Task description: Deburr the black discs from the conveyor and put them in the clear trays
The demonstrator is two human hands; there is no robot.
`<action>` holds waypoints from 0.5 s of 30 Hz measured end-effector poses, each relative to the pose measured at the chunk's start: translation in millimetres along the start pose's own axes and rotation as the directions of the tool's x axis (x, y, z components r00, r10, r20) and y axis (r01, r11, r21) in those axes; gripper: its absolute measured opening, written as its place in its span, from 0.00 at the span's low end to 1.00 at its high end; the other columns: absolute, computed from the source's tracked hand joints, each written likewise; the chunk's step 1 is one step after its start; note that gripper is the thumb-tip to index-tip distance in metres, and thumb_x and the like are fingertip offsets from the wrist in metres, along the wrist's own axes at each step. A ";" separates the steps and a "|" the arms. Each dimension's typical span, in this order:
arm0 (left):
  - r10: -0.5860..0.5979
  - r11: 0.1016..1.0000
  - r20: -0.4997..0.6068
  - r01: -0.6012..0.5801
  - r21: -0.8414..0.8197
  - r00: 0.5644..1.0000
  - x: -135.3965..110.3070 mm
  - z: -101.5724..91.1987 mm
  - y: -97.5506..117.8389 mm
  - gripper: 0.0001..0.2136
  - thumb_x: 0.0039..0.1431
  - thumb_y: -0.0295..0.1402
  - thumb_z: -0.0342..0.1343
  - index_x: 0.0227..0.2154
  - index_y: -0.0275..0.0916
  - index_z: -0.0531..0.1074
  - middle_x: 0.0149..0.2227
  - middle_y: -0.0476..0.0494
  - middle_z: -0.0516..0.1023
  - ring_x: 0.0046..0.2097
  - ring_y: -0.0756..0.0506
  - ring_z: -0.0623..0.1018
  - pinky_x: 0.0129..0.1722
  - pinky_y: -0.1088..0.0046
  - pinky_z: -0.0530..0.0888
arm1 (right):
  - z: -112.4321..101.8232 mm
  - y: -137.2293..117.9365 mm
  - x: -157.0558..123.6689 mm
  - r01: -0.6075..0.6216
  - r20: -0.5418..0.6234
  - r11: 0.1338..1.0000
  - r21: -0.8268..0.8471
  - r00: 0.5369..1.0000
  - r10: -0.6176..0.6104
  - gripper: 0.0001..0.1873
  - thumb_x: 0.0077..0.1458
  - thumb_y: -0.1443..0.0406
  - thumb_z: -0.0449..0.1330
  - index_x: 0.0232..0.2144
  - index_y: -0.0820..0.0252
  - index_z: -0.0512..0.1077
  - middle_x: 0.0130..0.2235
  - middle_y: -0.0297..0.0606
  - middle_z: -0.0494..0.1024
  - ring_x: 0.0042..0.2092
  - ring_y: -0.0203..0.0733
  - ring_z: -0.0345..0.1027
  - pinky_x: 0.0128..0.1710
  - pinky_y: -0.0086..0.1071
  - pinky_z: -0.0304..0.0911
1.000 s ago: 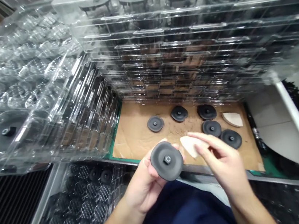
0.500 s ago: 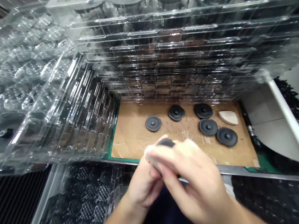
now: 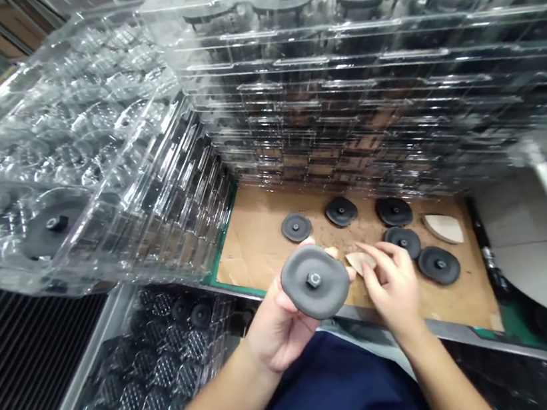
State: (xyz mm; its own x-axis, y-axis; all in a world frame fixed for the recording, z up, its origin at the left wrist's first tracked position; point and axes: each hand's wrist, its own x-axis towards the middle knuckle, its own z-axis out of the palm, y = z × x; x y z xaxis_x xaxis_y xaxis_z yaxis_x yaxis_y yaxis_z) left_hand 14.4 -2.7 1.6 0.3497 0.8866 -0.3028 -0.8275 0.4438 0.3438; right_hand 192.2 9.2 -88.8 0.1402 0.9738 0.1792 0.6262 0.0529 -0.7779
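Observation:
My left hand [image 3: 283,331] is closed on a dark grey rounded disc [image 3: 298,296], gripping it by the edge from below. The disc's face is turned up toward me, with a small stub and a hexagonal metal centre in its middle. Between the thumb and fingers of my right hand [image 3: 398,286] is a small pale beige piece [image 3: 360,262] with a pointed end, just right of the disc. Similar discs lie on the brown cardboard [image 3: 252,235], among them a grey one [image 3: 296,227] and a black one [image 3: 341,211].
A second pale wedge-shaped piece [image 3: 444,228] lies at the cardboard's right. Tall stacks of clear plastic trays [image 3: 340,99] rise behind, with more trays [image 3: 143,175] at the left. Discs in clear trays [image 3: 149,376] sit lower left. A white panel [image 3: 511,214] stands at the right.
My hands were together over the disc and have come apart. The disc now shows its face in my left hand, while my right hand has moved right with the pale piece. The camera view has shifted.

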 end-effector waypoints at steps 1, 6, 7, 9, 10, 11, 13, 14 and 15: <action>-0.006 1.000 0.001 0.006 -0.013 1.000 -0.3 0.3 -0.4 0.21 0.38 0.37 0.71 0.40 0.47 0.79 0.44 0.52 0.82 0.43 0.44 0.82 0.45 0.73 0.76 | 0.6 -6.1 -3.4 0.012 -0.012 1.000 0.014 1.000 -0.012 0.15 0.57 0.63 0.54 0.42 0.58 0.76 0.44 0.46 0.70 0.43 0.46 0.69 0.39 0.40 0.67; -0.084 0.993 0.008 0.084 -0.088 0.996 -0.5 -2.1 -1.3 0.22 0.39 0.41 0.70 0.42 0.46 0.78 0.42 0.50 0.82 0.44 0.42 0.81 0.44 0.70 0.78 | -11.1 -30.7 -14.3 0.100 0.116 0.985 0.137 0.986 -0.116 0.12 0.57 0.67 0.54 0.38 0.54 0.78 0.41 0.41 0.77 0.45 0.45 0.71 0.42 0.38 0.69; -0.102 0.991 0.017 0.103 -0.086 0.995 -0.9 -3.1 -1.0 0.22 0.41 0.43 0.68 0.42 0.45 0.78 0.42 0.49 0.82 0.43 0.42 0.82 0.44 0.69 0.78 | -13.8 -31.1 -14.9 0.102 0.146 0.983 0.154 0.981 -0.125 0.12 0.56 0.67 0.54 0.37 0.53 0.78 0.40 0.40 0.78 0.44 0.44 0.72 0.42 0.37 0.69; -0.124 0.990 0.049 0.127 -0.057 0.991 -2.6 -5.7 0.0 0.24 0.45 0.48 0.64 0.45 0.44 0.76 0.43 0.47 0.82 0.43 0.42 0.82 0.42 0.69 0.79 | -17.9 -28.7 -15.6 0.080 0.171 0.982 0.171 0.979 -0.109 0.11 0.57 0.67 0.55 0.35 0.54 0.78 0.38 0.38 0.80 0.41 0.43 0.74 0.40 0.35 0.70; -0.120 0.992 0.069 0.122 -0.025 0.990 -3.8 -7.4 0.7 0.24 0.48 0.50 0.61 0.47 0.46 0.75 0.44 0.47 0.81 0.43 0.41 0.82 0.41 0.69 0.79 | -19.1 -26.9 -16.0 0.061 0.172 0.983 0.174 0.981 -0.091 0.11 0.57 0.67 0.55 0.35 0.55 0.78 0.37 0.38 0.80 0.39 0.42 0.74 0.38 0.34 0.70; -0.094 0.995 0.092 0.093 0.025 0.991 -5.2 -9.4 1.4 0.25 0.50 0.50 0.59 0.50 0.48 0.72 0.46 0.47 0.80 0.42 0.41 0.82 0.40 0.68 0.79 | -19.7 -25.5 -16.7 0.042 0.168 0.983 0.177 0.983 -0.072 0.10 0.58 0.67 0.55 0.34 0.56 0.78 0.36 0.38 0.80 0.38 0.42 0.74 0.37 0.34 0.70; 0.022 0.976 0.130 -0.050 0.214 0.991 -7.9 -14.0 2.9 0.26 0.54 0.48 0.57 0.56 0.55 0.65 0.48 0.47 0.78 0.42 0.42 0.81 0.42 0.67 0.78 | -20.0 -25.2 -18.6 0.010 0.155 0.983 0.185 0.987 -0.039 0.11 0.58 0.66 0.55 0.33 0.57 0.77 0.34 0.39 0.80 0.35 0.41 0.74 0.34 0.32 0.70; 0.106 0.922 0.150 -0.154 0.355 0.983 -9.0 -16.5 3.7 0.28 0.54 0.44 0.59 0.59 0.57 0.61 0.49 0.47 0.76 0.44 0.43 0.80 0.45 0.66 0.76 | -20.1 -26.6 -19.9 0.000 0.151 0.982 0.191 0.988 -0.029 0.10 0.58 0.66 0.55 0.32 0.57 0.77 0.33 0.39 0.79 0.35 0.41 0.74 0.32 0.32 0.69; 0.188 0.820 0.184 -0.258 0.512 0.965 -9.8 -19.0 4.5 0.32 0.54 0.39 0.61 0.61 0.57 0.57 0.50 0.47 0.75 0.47 0.43 0.78 0.49 0.65 0.74 | -20.5 -29.2 -21.4 -0.007 0.147 0.981 0.196 0.989 -0.022 0.10 0.58 0.67 0.55 0.32 0.57 0.77 0.33 0.38 0.79 0.34 0.40 0.74 0.32 0.31 0.69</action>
State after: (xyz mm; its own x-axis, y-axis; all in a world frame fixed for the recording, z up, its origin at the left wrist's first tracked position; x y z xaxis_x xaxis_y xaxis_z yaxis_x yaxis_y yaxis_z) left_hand -1.1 -11.9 -10.7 0.2624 0.9629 -0.0634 -0.5437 0.2018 0.8147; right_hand 186.6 -17.7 -57.6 0.0125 0.9943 0.1059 0.4630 0.0881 -0.8820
